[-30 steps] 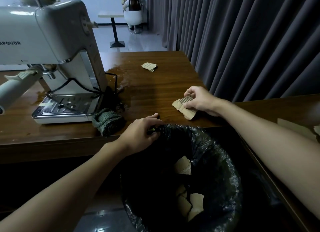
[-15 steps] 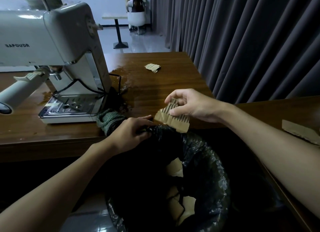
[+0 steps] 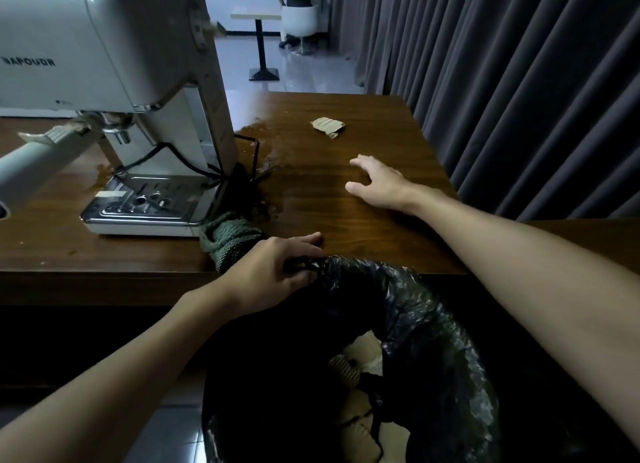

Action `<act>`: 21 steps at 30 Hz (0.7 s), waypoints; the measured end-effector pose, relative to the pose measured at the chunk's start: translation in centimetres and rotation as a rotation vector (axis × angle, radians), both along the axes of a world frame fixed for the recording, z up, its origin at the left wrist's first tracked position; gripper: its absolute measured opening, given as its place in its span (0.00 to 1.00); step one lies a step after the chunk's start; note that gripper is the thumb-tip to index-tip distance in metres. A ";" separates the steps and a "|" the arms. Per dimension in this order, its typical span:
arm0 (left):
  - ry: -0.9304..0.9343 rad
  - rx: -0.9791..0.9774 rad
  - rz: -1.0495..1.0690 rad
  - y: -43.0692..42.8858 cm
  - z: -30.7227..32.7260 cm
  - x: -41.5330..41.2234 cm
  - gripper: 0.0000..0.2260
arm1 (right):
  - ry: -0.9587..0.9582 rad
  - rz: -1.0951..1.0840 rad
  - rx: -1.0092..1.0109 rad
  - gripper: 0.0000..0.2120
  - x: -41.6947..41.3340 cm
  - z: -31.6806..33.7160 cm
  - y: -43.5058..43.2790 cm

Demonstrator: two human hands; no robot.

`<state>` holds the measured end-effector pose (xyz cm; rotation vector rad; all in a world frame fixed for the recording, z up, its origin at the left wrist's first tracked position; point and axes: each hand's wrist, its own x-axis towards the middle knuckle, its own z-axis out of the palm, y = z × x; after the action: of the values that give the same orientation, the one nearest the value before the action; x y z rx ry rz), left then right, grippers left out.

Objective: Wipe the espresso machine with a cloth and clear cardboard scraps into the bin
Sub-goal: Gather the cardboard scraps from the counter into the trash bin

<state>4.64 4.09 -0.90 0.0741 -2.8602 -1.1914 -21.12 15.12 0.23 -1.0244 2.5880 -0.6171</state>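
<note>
A pale espresso machine point(image 3: 114, 64) stands on the wooden table point(image 3: 346, 227) at the left. A green knitted cloth point(image 3: 230, 242) lies bunched by its base at the table's front edge. One cardboard scrap point(image 3: 328, 126) rests farther back on the table. My right hand point(image 3: 379, 185) hovers open over the table, fingers spread, some way short of that scrap. My left hand point(image 3: 277, 272) grips the rim of the bin point(image 3: 433, 324), which is lined with a black bag and held below the table edge. Several cardboard scraps point(image 3: 360, 362) lie inside it.
A black power cord point(image 3: 194, 164) loops around the machine's base. The portafilter handle point(image 3: 38, 157) sticks out to the left. Brown spill stains point(image 3: 266, 133) mark the table beside the machine. Dark curtains point(image 3: 519, 81) hang along the right. A small table point(image 3: 259, 40) stands far back.
My right hand lifted a cardboard scrap from the table, brought it over the bin, let it go, and now reaches back over the table with nothing in it. My left hand kept its grip on the bin rim.
</note>
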 end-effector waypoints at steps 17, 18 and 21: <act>0.070 -0.057 0.016 -0.4 -1.1 0.1 0.18 | 0.207 0.044 0.142 0.31 -7.7 -2.5 -9.9; 0.071 -0.060 0.019 -0.3 -1.1 0.1 0.18 | 0.210 0.044 0.146 0.30 -7.7 -2.5 -10.0; 0.072 -0.060 0.020 -0.4 -1.1 0.1 0.17 | 0.259 0.027 0.114 0.29 -7.3 -2.3 -9.9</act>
<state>4.70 3.71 -2.04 0.0560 -2.8232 -1.0808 -28.39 5.25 -2.09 -1.1668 2.7862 -0.3440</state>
